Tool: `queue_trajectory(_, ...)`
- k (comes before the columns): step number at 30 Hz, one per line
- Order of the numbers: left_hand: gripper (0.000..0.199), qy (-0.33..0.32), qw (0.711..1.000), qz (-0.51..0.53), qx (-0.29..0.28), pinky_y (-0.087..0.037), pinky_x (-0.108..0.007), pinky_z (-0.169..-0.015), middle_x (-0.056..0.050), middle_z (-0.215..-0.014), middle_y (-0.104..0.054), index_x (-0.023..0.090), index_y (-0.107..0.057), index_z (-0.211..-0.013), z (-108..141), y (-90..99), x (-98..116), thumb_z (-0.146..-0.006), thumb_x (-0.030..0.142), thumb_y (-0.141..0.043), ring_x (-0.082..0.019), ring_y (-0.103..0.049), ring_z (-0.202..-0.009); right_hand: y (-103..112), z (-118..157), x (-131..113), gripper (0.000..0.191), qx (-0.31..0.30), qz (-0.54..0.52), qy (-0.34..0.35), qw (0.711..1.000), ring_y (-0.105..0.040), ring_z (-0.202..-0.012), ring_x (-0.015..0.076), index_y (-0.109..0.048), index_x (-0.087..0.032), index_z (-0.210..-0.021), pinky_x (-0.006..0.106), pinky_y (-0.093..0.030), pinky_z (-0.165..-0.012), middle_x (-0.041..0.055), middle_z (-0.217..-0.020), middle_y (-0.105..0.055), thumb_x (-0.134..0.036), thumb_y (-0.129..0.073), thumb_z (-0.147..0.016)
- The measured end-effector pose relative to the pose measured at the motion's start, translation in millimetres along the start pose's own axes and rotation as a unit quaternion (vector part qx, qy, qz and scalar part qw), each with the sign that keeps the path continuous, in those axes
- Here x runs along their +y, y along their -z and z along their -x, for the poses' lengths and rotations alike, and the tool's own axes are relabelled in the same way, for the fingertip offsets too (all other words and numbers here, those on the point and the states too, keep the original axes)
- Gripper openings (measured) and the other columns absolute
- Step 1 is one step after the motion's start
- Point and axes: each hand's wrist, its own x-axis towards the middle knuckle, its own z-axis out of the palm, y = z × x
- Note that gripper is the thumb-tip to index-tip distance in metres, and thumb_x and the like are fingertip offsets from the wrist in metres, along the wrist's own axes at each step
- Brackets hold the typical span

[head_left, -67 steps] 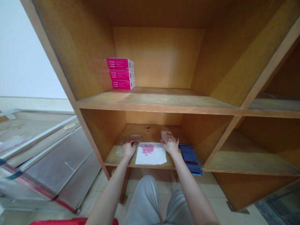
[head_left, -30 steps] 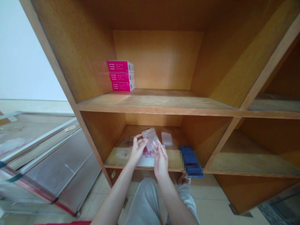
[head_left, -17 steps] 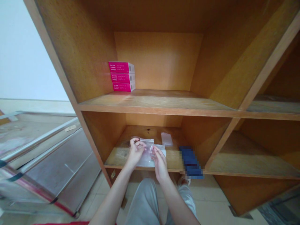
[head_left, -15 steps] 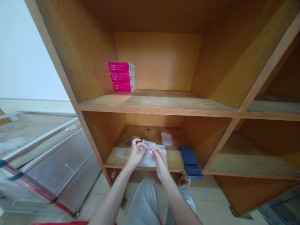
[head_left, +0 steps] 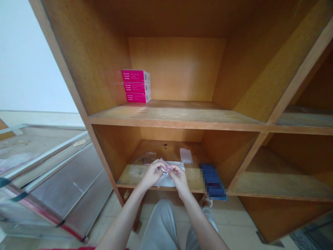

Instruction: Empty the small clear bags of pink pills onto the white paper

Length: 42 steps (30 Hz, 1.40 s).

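Over the lower shelf, my left hand (head_left: 154,172) and my right hand (head_left: 178,176) pinch the upper edge of a small clear plastic bag (head_left: 163,180) between them. Fingers of both hands are closed on it, their tips almost meeting. Under the bag lies a white sheet or packet (head_left: 180,165). Behind my left hand a clear bag (head_left: 150,155) rests on the wood, and a pale zip bag (head_left: 186,156) lies farther back to the right.
Three stacked pink boxes (head_left: 136,86) stand at the left of the upper shelf (head_left: 171,113). A dark blue pixelated object (head_left: 213,182) overhangs the lower shelf's right front edge. A metal-framed rack (head_left: 52,163) stands at left.
Both hands have come closer together at the bag's top edge. The bag has turned and hangs lower, and the clear bag behind my left hand shows more fully.
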Motion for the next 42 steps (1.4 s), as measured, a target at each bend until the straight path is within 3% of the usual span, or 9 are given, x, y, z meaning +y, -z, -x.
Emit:
queue_trajectory(6,0.022,-0.007,0.999,-0.040,-0.001,-0.041,-0.029,-0.073,-0.005,-0.076,-0.060,0.016,-0.061,-0.064,-3,1.4,6,-0.078,0.028,-0.050,-0.016,-0.054,-0.078,5,-3,2,0.015,-0.059,0.082,0.053,0.993,-0.058,-0.077,0.0168,-0.063,-0.020,-0.085,0.029,-0.045,-0.071,0.0033,-0.084,-0.065,-0.027,-0.058,-0.072)
queue_trajectory(14,0.013,-0.008,0.998,-0.054,-0.014,-0.040,-0.032,-0.084,-0.007,-0.089,-0.059,0.017,-0.062,-0.066,-2,4.6,4,-0.074,0.023,-0.054,-0.017,-0.054,-0.090,5,-1,-7,0.016,-0.090,0.160,0.056,0.981,-0.059,-0.079,0.0166,-0.062,-0.020,-0.087,0.026,-0.045,-0.066,0.0043,-0.088,-0.065,-0.029,-0.057,-0.074)
queue_trajectory(19,0.013,-0.013,0.997,-0.065,-0.031,-0.039,-0.033,-0.085,-0.008,-0.094,-0.058,0.017,-0.062,-0.069,-2,8.6,2,-0.076,0.021,-0.051,-0.017,-0.053,-0.092,7,-7,-9,0.015,-0.089,0.199,0.111,0.970,-0.058,-0.082,0.0170,-0.064,-0.020,-0.082,0.027,-0.046,-0.066,0.0051,-0.087,-0.064,-0.031,-0.057,-0.075)
queue_trajectory(24,0.014,-0.016,0.996,-0.083,-0.043,-0.039,-0.032,-0.083,-0.006,-0.091,-0.058,0.017,-0.060,-0.065,-2,10.3,5,-0.075,0.020,-0.051,-0.017,-0.053,-0.090,10,-12,-10,0.012,-0.113,0.237,0.153,0.953,-0.057,-0.084,0.0163,-0.065,-0.021,-0.083,0.028,-0.045,-0.073,0.0046,-0.087,-0.064,-0.023,-0.056,-0.076)
queue_trajectory(30,0.013,-0.008,0.995,-0.100,-0.027,-0.040,-0.031,-0.081,-0.005,-0.086,-0.059,0.017,-0.058,-0.062,-3,7.6,6,-0.072,0.017,-0.051,-0.016,-0.054,-0.086,7,-13,-21,0.017,-0.137,0.305,0.167,0.928,-0.057,-0.082,0.0151,-0.064,-0.020,-0.082,0.028,-0.043,-0.077,0.0037,-0.083,-0.064,-0.012,-0.049,-0.077)
queue_trajectory(37,0.009,-0.013,0.992,-0.124,0.006,-0.039,-0.031,-0.081,-0.004,-0.086,-0.057,0.017,-0.053,-0.061,-3,0.0,-1,-0.069,0.014,-0.049,-0.017,-0.053,-0.087,0,-18,-27,0.013,-0.105,0.393,0.184,0.895,-0.055,-0.068,0.0133,-0.061,-0.019,-0.072,0.024,-0.041,-0.066,0.0016,-0.071,-0.059,-0.012,-0.050,-0.075)
queue_trajectory(42,0.007,0.008,0.985,-0.168,0.040,-0.037,-0.033,-0.084,-0.004,-0.096,-0.056,0.018,-0.052,-0.062,-3,-2.3,-3,-0.067,0.013,-0.049,-0.018,-0.051,-0.095,-3,-20,-28,0.013,-0.102,0.397,0.178,0.895,-0.053,-0.063,0.0121,-0.060,-0.018,-0.069,0.022,-0.039,-0.062,0.0002,-0.067,-0.058,-0.011,-0.050,-0.072)
